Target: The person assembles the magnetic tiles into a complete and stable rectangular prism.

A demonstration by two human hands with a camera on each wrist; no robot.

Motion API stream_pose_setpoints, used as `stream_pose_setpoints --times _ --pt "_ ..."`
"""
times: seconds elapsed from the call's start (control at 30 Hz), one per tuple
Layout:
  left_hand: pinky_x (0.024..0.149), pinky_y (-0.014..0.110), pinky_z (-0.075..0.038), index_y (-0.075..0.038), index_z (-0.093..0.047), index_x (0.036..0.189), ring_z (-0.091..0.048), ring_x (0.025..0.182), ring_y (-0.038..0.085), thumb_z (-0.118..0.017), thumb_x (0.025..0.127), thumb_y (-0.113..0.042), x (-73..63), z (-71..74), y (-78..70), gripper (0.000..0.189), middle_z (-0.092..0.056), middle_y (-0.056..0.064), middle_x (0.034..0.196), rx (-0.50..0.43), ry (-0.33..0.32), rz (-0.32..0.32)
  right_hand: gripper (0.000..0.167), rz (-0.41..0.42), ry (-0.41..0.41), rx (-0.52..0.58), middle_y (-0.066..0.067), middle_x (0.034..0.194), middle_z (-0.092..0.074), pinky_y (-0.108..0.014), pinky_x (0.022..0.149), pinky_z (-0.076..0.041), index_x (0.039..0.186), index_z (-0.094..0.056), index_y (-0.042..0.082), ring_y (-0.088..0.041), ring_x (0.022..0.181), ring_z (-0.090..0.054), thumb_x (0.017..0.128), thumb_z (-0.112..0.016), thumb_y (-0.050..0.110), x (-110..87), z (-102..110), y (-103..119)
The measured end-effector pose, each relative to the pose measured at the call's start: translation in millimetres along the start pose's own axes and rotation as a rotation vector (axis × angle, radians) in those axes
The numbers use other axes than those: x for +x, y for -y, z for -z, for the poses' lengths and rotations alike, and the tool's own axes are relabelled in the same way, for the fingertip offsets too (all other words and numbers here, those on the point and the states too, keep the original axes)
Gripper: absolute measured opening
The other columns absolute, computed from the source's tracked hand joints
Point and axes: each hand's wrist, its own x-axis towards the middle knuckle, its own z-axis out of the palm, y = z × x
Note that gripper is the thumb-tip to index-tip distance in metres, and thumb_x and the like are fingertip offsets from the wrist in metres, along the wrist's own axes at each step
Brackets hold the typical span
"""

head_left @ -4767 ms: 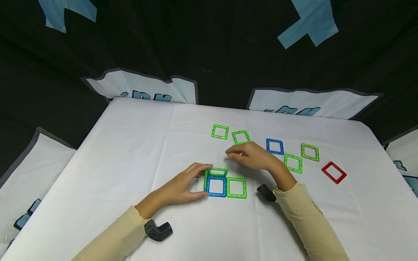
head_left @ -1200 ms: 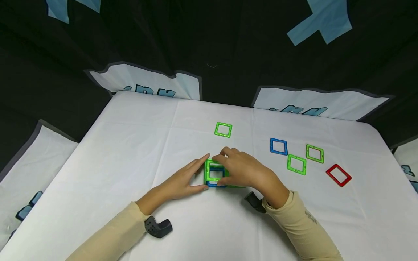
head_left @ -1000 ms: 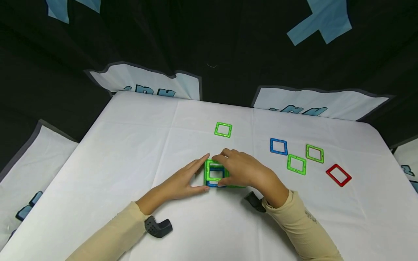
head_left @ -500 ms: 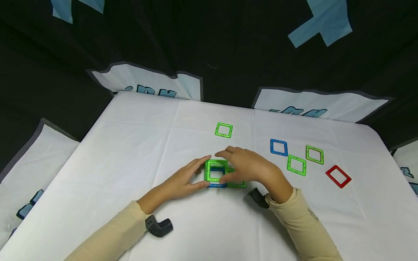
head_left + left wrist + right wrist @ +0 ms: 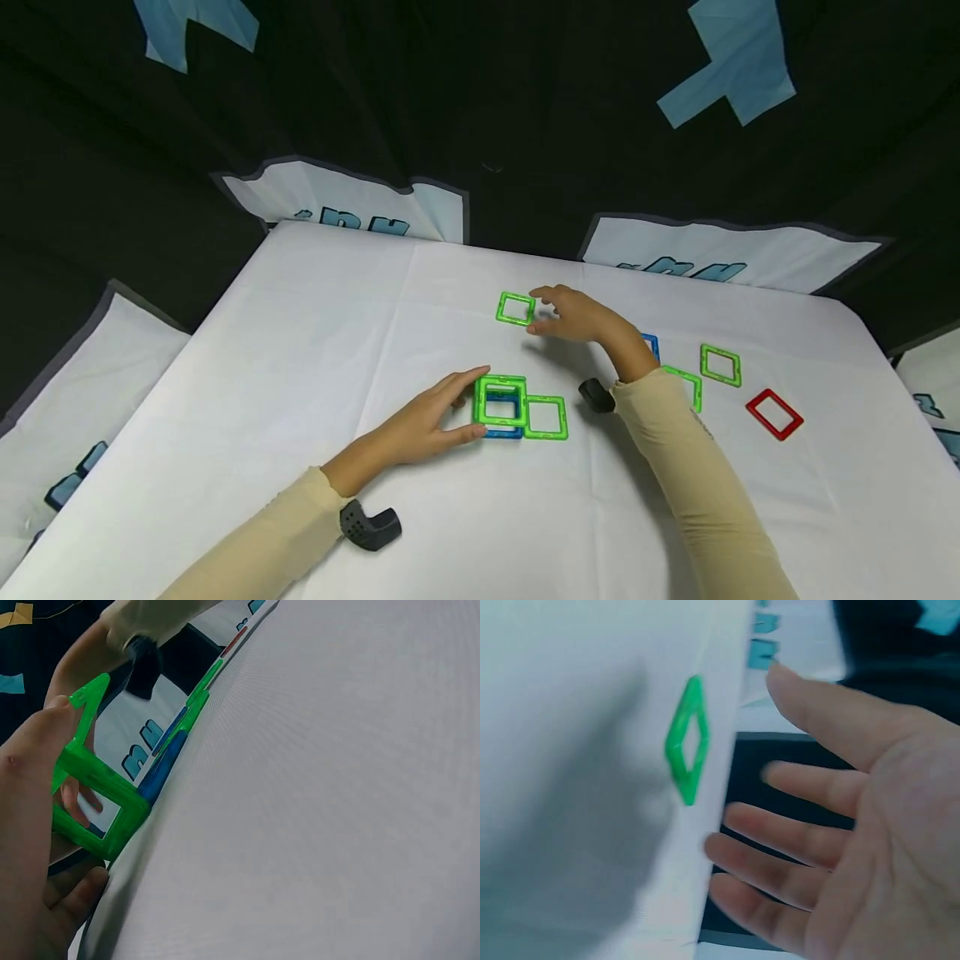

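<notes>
My left hand holds the left side of a small structure of magnetic tiles, thumb at the near corner and fingertips at the far one. A green square frame tops it, above a blue tile lying on the table. Joined flat on its right is another green tile. Close up in the left wrist view, the thumb touches green tile frames. Farther back, my right hand reaches, fingers spread and holding nothing, beside a lone green tile. The right wrist view shows that tile apart from the fingers.
Toward the right lie a blue tile and a green tile, both partly hidden by the right arm. Beyond them are another green tile and a red tile. A black curtain hangs behind the table's far edge.
My right hand has brought a green tile from the back onto the top of the structure, let it go, and moved away toward the remaining far green tile. The left hand stays at the structure.
</notes>
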Motion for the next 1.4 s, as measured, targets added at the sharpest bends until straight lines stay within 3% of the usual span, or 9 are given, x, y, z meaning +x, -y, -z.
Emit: stream_pose_setpoints --times 0.17,0.33,0.5,0.67,0.8,1.03,1.23,1.4 --pt "0.088 0.033 -0.047 -0.02 -0.023 0.144 -0.05 0.102 0.013 -0.059 0.086 -0.04 0.4 -3.9 1.2 0.071 -0.047 0.001 0.127 0.009 -0.003 -0.017 0.07 -0.08 -0.026 -0.026 -0.019 0.139 -0.037 -0.048 0.106 -0.031 0.142 -0.03 0.006 -0.032 0.128 -0.036 0.086 -0.061 0.032 28.0 -1 -7" --pt "0.089 0.034 -0.046 -0.021 -0.023 0.145 -0.05 0.103 0.013 -0.058 0.087 -0.04 1.8 -6.4 1.5 0.071 -0.046 0.002 0.13 0.006 0.002 -0.023 0.068 -0.132 0.003 -0.103 -0.02 0.139 -0.035 -0.048 0.106 -0.031 0.139 -0.036 0.004 -0.034 0.128 -0.034 0.084 -0.064 0.033 40.6 -11 -11" --pt "0.092 0.038 -0.046 -0.027 -0.02 0.145 -0.052 0.107 0.014 -0.056 0.088 -0.041 3.1 -5.4 0.0 0.07 -0.042 0.002 0.135 -0.006 0.007 -0.035 0.065 -0.185 0.016 -0.113 -0.019 0.131 -0.04 -0.046 0.102 -0.036 0.132 -0.046 0.004 -0.032 0.12 -0.039 0.079 -0.07 0.033 37.4 -17 -11" --pt "0.093 0.036 -0.046 -0.03 -0.024 0.144 -0.052 0.112 0.015 -0.056 0.089 -0.039 4.3 -4.1 0.4 0.065 -0.038 0.001 0.14 -0.025 0.013 -0.049 0.068 -0.154 -0.047 -0.083 -0.018 0.127 -0.043 -0.045 0.101 -0.038 0.129 -0.046 0.001 -0.031 0.117 -0.042 0.074 -0.075 0.03 19.9 -21 -15" --pt "0.095 0.037 -0.045 -0.028 -0.026 0.144 -0.049 0.117 0.017 -0.057 0.088 -0.038 4.4 -3.2 1.9 0.064 -0.039 0.002 0.139 -0.017 -0.001 -0.06 0.068 -0.112 -0.125 -0.039 -0.017 0.125 -0.046 -0.046 0.1 -0.039 0.127 -0.045 0.002 -0.031 0.117 -0.044 0.073 -0.077 0.027 -9.7 -23 -15" --pt "0.092 0.038 -0.047 -0.028 -0.027 0.144 -0.054 0.11 0.018 -0.058 0.087 -0.039 2.1 -1.8 4.1 0.065 -0.04 0.004 0.139 -0.015 -0.014 -0.047 0.064 0.023 -0.291 -0.019 -0.014 0.116 -0.049 -0.044 0.092 -0.045 0.124 -0.046 0.005 -0.029 0.11 -0.048 0.071 -0.078 0.023 -77.7 -28 -4" --pt "0.093 0.038 -0.046 -0.026 -0.024 0.145 -0.053 0.11 0.017 -0.057 0.088 -0.04 1.4 -2.0 5.8 0.067 -0.041 0.004 0.138 -0.015 -0.015 -0.047 0.065 0.256 -0.451 -0.13 -0.008 0.111 -0.051 -0.038 0.088 -0.048 0.116 -0.05 0.006 -0.024 0.106 -0.051 0.065 -0.082 0.029 -117.6 -47 13" --pt "0.098 0.041 -0.042 -0.025 -0.019 0.146 -0.05 0.115 0.018 -0.056 0.088 -0.041 1.8 -1.8 5.5 0.071 -0.043 0.006 0.136 -0.012 -0.013 -0.041 0.063 0.425 -0.507 -0.308 -0.011 0.119 -0.049 -0.039 0.09 -0.046 0.112 -0.049 0.009 -0.026 0.111 -0.048 0.065 -0.081 0.036 -126.8 -72 26"
